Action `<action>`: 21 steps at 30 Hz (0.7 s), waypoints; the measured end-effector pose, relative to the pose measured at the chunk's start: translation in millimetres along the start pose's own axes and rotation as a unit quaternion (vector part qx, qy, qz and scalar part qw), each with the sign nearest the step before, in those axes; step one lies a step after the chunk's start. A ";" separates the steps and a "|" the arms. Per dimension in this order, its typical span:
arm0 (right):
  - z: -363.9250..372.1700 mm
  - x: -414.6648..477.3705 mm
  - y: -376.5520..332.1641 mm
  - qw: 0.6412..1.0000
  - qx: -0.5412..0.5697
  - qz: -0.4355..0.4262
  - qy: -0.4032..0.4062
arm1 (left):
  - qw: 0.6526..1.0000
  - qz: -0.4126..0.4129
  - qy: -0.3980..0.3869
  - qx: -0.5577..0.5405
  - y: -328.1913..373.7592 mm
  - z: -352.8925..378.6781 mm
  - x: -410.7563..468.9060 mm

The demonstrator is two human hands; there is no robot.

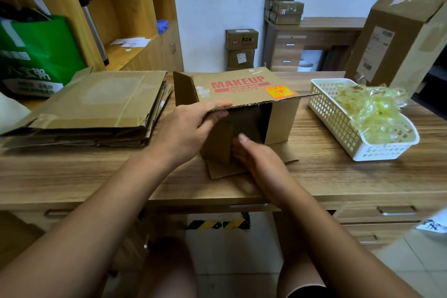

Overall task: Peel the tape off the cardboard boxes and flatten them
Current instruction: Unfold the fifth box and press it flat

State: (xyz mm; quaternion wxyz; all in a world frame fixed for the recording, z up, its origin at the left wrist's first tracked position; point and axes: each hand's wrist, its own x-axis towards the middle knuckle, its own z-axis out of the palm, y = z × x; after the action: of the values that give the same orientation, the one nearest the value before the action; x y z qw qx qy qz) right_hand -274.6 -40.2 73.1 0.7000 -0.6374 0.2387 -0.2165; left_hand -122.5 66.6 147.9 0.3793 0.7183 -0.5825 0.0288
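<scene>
Head view
Box: a brown corrugated cardboard box (pixel 242 84) lies on its side in the middle of the wooden desk (pixel 338 176), its open end facing the person.
Print: "MAKEUP" in red on the upper panel, with an orange sticker near its right corner.
Flaps: the near flaps are unfolded, one lying flat on the desk and one standing at the left of the opening.
Left hand (pixel 186 128): grips the near edge of the upper panel, thumb on top and fingers curled under.
Right hand (pixel 258 162): at the mouth of the box beside the standing flap; it is blurred, so its grip cannot be told.
Left of box: a stack of flattened cardboard (pixel 96 104).
Right of box: a white basket (pixel 338 126) holding crumpled yellowish tape (pixel 372 109).
</scene>
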 end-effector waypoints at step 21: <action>-9.2 -1.0 4.9 0.998 -0.044 -0.026 0.042 | 0.999 0.001 -0.032 -0.021 4.3 9.6 -1.6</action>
State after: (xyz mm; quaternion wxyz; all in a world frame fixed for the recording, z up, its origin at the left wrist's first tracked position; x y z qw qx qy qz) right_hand -281.0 -46.4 67.7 0.6549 -0.6640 0.2603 -0.2500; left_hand -130.5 62.1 142.5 0.3756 0.7103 -0.5952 -0.0063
